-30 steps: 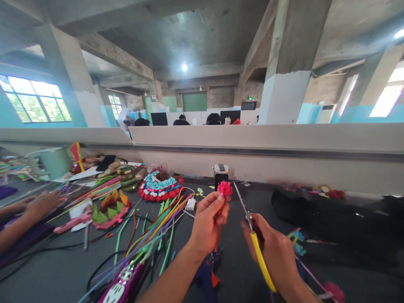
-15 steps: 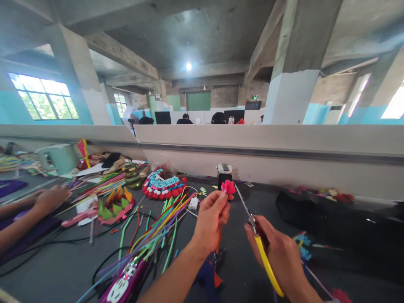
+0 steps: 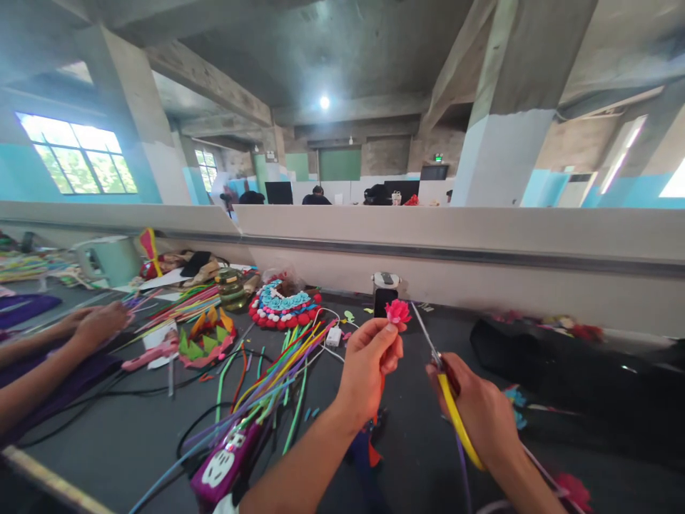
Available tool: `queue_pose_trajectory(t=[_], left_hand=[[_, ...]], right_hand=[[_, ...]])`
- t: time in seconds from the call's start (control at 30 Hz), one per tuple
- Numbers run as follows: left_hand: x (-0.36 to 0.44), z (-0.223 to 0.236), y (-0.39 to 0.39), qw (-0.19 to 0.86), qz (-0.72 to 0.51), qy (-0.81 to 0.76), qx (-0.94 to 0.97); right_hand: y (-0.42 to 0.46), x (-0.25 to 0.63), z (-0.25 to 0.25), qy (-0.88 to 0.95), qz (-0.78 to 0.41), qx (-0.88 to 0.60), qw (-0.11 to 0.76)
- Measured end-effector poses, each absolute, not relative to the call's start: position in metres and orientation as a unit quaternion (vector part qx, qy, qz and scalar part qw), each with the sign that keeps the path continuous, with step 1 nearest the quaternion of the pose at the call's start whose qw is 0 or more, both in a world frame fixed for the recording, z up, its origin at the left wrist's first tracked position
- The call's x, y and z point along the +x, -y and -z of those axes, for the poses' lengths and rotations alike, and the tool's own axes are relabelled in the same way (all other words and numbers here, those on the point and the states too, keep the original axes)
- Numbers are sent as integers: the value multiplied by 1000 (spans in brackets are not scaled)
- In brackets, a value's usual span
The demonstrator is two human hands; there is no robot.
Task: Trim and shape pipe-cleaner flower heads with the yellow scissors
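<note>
Between the thumb and fingers of my left hand [image 3: 369,368] is a pink artificial flower [image 3: 397,312], its ruffled petals facing up. My right hand [image 3: 476,400] is wrapped round a pair of scissors with yellow handles [image 3: 454,421]. The metal blades [image 3: 425,332] point up and to the left, just right of the flower and apart from it. Behind the flower a dark-screened phone [image 3: 384,300] leans against a white object. Below my left wrist lies a blue and orange piece [image 3: 369,450], partly hidden by my forearm.
Bundled coloured pipe cleaners [image 3: 278,378] rest over a purple case [image 3: 227,460]. A felt crown [image 3: 206,339], a beaded collar-like piece [image 3: 283,303] and a white charger [image 3: 333,336] lie left. Another person's hands [image 3: 101,328] work at far left. Black fabric [image 3: 561,378] lies right.
The view has shifted slightly, so most things sit a little further right. My left hand still holds the flower, and the scissors remain in my right hand beside it.
</note>
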State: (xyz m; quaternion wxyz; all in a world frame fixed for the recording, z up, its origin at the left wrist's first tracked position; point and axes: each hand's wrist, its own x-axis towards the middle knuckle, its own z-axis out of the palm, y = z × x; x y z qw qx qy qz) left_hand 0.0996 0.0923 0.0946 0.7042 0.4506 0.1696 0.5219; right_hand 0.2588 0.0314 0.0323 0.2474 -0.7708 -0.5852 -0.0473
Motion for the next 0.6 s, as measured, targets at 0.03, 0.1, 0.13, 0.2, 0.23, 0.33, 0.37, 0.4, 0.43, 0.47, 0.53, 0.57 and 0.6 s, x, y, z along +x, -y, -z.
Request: queue_pose_trajectory(t=[0.03, 0.1, 0.13, 0.2, 0.23, 0.33, 0.37, 0.4, 0.43, 0.47, 0.53, 0.57, 0.6], left_hand=[[99, -96, -89, 720, -510, -166, 441], [95, -99, -82, 753, -483, -163, 416], [93, -99, -79, 768, -468, -164, 405], [88, -98, -73, 792, -440, -169, 388], [84, -96, -70, 800, -428, -173, 383], [75, -83, -61, 812, -400, -191, 380], [72, -77, -57, 812, -396, -199, 380], [69, -70, -53, 814, -391, -207, 377], [67, -64, -47, 815, -388, -210, 375], [65, -57, -42, 819, -380, -216, 372], [62, -47, -28, 826, -368, -226, 362], [61, -43, -20, 828, -363, -229, 361], [60, -39, -12, 828, -361, -231, 363]], right_hand=[[-31, 261, -29, 587, 31, -775, 233], [-28, 265, -17, 600, -4, -772, 210], [-24, 266, -8, 605, -23, -771, 198], [-14, 267, 10, 604, -57, -774, 178], [-7, 266, 19, 602, -73, -777, 167], [17, 257, 39, 582, -106, -794, 137], [24, 251, 42, 575, -115, -800, 129], [30, 244, 44, 568, -122, -805, 121], [36, 236, 45, 564, -126, -808, 116], [40, 228, 45, 565, -128, -807, 114], [45, 212, 44, 569, -135, -803, 115], [47, 204, 44, 567, -135, -804, 118], [49, 197, 44, 563, -132, -807, 122]])
